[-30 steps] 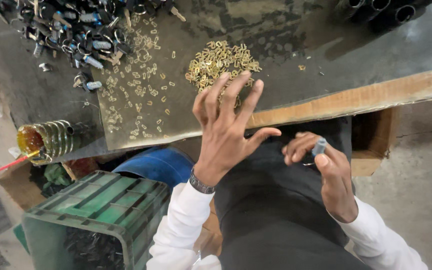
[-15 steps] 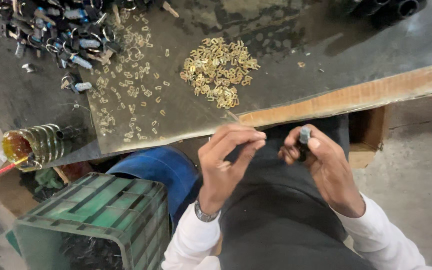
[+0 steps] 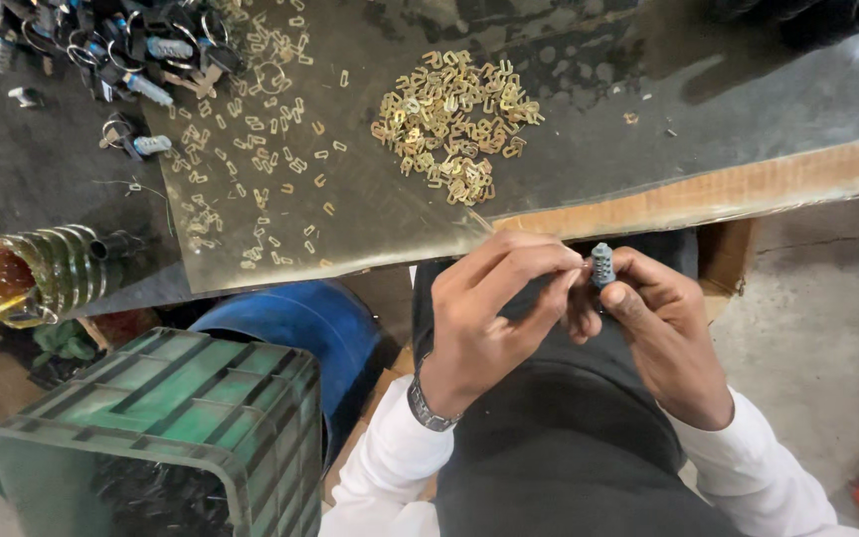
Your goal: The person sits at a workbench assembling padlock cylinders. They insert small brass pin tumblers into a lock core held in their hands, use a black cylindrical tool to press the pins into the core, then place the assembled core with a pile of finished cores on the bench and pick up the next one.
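My right hand [image 3: 660, 333] grips a small grey ribbed metal cylinder [image 3: 602, 265] upright between thumb and fingers, in front of my lap just below the table edge. My left hand [image 3: 494, 308] is pinched against the cylinder's side, its fingertips closed on something too small to make out. A heap of small brass clips [image 3: 454, 119] lies on the table above my hands. More brass clips [image 3: 251, 149] are scattered to the left of the heap.
A worn wooden table edge [image 3: 748, 189] runs across. At the far left a pile of grey cylinders with rings [image 3: 111, 50]. A ribbed amber bottle [image 3: 37, 270] lies at the left edge. A green plastic crate [image 3: 166, 438] and a blue drum [image 3: 290, 323] stand below.
My left hand drew back from the brass heap on the table and came down to meet my right hand at the cylinder. My right hand rose slightly with the cylinder.
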